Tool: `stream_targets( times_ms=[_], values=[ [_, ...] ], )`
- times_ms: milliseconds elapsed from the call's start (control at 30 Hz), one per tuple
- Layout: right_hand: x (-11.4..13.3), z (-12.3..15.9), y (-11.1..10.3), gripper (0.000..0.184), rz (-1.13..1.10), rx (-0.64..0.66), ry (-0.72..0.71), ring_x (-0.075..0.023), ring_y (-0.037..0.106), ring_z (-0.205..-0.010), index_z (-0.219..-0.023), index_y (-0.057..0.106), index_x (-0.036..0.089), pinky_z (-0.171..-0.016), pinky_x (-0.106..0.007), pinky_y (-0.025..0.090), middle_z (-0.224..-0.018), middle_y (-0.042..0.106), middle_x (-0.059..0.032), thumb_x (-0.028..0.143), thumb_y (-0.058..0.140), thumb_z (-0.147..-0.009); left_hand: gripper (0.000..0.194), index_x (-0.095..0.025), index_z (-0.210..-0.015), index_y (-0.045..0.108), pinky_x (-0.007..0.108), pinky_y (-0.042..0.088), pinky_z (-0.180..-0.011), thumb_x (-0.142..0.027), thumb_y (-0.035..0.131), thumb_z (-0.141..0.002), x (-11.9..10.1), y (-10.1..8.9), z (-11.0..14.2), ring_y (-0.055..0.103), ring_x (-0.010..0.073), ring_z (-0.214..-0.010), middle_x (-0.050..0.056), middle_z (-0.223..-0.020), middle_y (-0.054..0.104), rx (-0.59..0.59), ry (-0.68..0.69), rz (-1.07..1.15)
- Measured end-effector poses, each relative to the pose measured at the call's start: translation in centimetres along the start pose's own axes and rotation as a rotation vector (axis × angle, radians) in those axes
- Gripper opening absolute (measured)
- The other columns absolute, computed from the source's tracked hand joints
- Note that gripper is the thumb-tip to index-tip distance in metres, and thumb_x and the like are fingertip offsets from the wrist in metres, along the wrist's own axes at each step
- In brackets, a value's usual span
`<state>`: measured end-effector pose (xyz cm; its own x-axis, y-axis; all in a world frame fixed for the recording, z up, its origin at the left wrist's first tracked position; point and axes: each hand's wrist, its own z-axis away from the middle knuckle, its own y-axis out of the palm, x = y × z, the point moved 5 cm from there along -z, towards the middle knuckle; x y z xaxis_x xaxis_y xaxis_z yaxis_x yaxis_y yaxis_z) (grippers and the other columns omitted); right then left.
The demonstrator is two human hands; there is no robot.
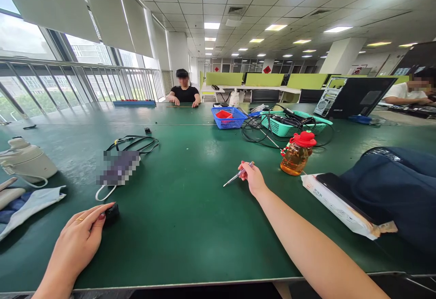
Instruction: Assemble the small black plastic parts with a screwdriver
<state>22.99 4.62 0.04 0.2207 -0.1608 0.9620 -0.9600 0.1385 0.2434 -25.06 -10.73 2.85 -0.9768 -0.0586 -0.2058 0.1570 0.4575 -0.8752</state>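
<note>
At the lower left, my left hand grips a small black block-like object low on the green table. Its exact kind is hard to make out. My right hand is closed around a small screwdriver, right of the table's middle. The screwdriver has a clear handle, and its thin metal shaft points left and slightly down. A wide stretch of green surface lies between the two hands. Beyond my left hand lies a blurred-out dark badge with a black lanyard.
A bottle with a red lid stands beyond my right hand. Behind it are a blue basket and a green basket with cables. A phone lies on a white packet at right. Another person sits opposite.
</note>
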Motion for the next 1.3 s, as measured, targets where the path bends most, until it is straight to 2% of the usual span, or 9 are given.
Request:
stream_targets(
  times_ms=[333,800,967,1167,1300],
  values=[
    [-0.21,0.00,-0.06,0.041,-0.003,-0.008,0.014,-0.0097,0.045,-0.045,-0.057,0.062,0.018,-0.042,-0.023,0.037,-0.046,0.049,0.0028,0.056,0.075,-0.064,0.056,-0.021,-0.120,0.067,0.046,0.047,-0.096,-0.042,0.024,-0.090,0.30,0.73,-0.22,0.060,0.0294,-0.111,0.008,-0.112,0.073,0.117,-0.030,-0.032],
    [-0.47,-0.17,-0.21,0.040,-0.004,-0.007,0.007,-0.0099,0.046,-0.045,-0.057,0.062,0.018,-0.041,-0.023,0.037,-0.045,0.049,0.0026,0.055,0.075,-0.064,0.045,-0.025,-0.112,0.070,0.040,0.047,-0.094,-0.038,0.034,-0.088,-0.18,0.29,-0.11,0.062,0.0262,-0.105,0.006,-0.107,0.074,0.028,0.039,-0.042],
    [-0.34,-0.14,-0.13,0.039,0.003,-0.007,-0.001,-0.0101,0.045,-0.043,-0.057,0.061,0.019,-0.041,-0.024,0.036,-0.044,0.049,0.0029,0.055,0.074,-0.065,0.048,-0.022,-0.115,0.069,0.043,0.046,-0.097,-0.039,0.033,-0.088,-0.20,0.31,-0.08,0.061,0.0281,-0.108,0.008,-0.111,0.073,0.057,0.030,-0.033],
    [-0.19,-0.05,-0.07,0.039,0.009,-0.005,-0.002,-0.0097,0.045,-0.043,-0.057,0.062,0.019,-0.041,-0.024,0.036,-0.044,0.048,0.0030,0.055,0.074,-0.066,0.051,-0.021,-0.111,0.071,0.045,0.047,-0.096,-0.044,0.032,-0.088,0.17,0.34,-0.20,0.062,0.0297,-0.106,0.010,-0.110,0.073,0.035,0.008,-0.052],
    [-0.15,0.03,-0.05,0.041,0.009,-0.004,0.005,-0.0092,0.045,-0.043,-0.057,0.062,0.018,-0.041,-0.023,0.037,-0.045,0.049,0.0028,0.056,0.075,-0.065,0.053,-0.022,-0.116,0.069,0.045,0.048,-0.095,-0.046,0.029,-0.089,0.03,0.30,-0.20,0.062,0.0292,-0.107,0.010,-0.110,0.073,0.090,-0.039,-0.047]
  ],
)
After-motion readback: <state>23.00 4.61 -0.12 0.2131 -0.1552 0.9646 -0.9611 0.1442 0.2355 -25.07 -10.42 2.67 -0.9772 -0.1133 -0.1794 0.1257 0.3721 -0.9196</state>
